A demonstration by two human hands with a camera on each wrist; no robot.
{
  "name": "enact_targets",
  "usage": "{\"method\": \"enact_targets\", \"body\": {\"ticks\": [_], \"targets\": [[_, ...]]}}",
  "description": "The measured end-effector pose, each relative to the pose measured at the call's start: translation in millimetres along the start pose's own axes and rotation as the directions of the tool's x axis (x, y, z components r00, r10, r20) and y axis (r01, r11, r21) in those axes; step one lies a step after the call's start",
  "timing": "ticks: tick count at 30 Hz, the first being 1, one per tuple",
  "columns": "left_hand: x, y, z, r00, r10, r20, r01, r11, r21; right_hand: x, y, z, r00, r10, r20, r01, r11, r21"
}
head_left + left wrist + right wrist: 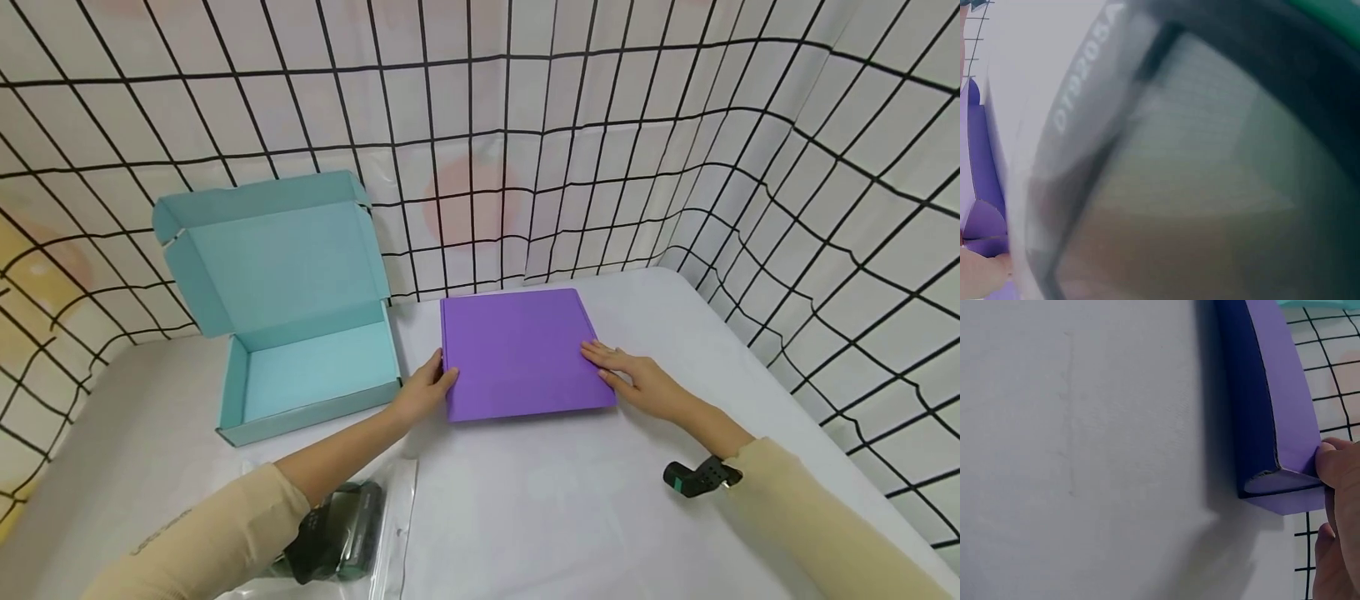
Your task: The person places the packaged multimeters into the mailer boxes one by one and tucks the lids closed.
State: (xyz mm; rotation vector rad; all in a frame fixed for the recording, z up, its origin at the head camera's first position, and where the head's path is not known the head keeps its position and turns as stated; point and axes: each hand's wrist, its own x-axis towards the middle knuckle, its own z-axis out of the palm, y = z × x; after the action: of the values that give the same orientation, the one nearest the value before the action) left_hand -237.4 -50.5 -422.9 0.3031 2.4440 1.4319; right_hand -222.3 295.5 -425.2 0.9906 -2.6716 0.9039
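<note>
A flat purple cardboard box [521, 354] lies with its lid down on the white table. At its left edge, my left hand [427, 387] grips the side, thumb on top and fingers round the edge. My right hand [637, 379] rests on the opposite edge, fingers extended over the lid. In the right wrist view, the thumb touches the purple box [1285, 400] near a front corner. The left wrist view shows only part of the purple box [988, 169], with a fingertip beside it.
A light teal box [322, 358] stands at left with its lid raised. Under my left forearm, a clear plastic bag [401, 500] holds a dark green-edged device [1179, 169] marked DT9205A. Black wire grid panels [480, 133] enclose the white table [525, 517] behind and at both sides.
</note>
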Motion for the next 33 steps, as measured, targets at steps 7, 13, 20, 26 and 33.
{"method": "enact_targets", "body": {"ticks": [7, 13, 20, 26, 33], "targets": [[-1.2, 0.6, 0.0, 1.000, -0.020, 0.002, 0.020, 1.000, -0.012, 2.5, 8, -2, 0.997, -0.060, 0.043, 0.062, 0.996, -0.060], [-1.2, 0.9, 0.8, 0.999, -0.036, 0.016, 0.036, 0.998, -0.042, 2.9, 3, -4, 0.996, -0.022, 0.090, 0.031, 0.995, -0.098], [0.1, -3.0, 3.7, 1.000, -0.017, 0.015, 0.017, 0.999, -0.038, 2.2, -4, -4, 0.990, -0.042, 0.131, 0.071, 0.971, -0.227], [-1.4, -1.2, 3.2, 1.000, -0.004, 0.016, 0.004, 1.000, -0.008, 5.7, -5, -7, 0.986, -0.068, 0.155, 0.116, 0.938, -0.327], [0.6, 2.4, 1.6, 1.000, 0.030, 0.010, -0.030, 0.999, 0.038, 3.7, -4, -6, 0.989, -0.068, 0.131, 0.114, 0.913, -0.393]]}}
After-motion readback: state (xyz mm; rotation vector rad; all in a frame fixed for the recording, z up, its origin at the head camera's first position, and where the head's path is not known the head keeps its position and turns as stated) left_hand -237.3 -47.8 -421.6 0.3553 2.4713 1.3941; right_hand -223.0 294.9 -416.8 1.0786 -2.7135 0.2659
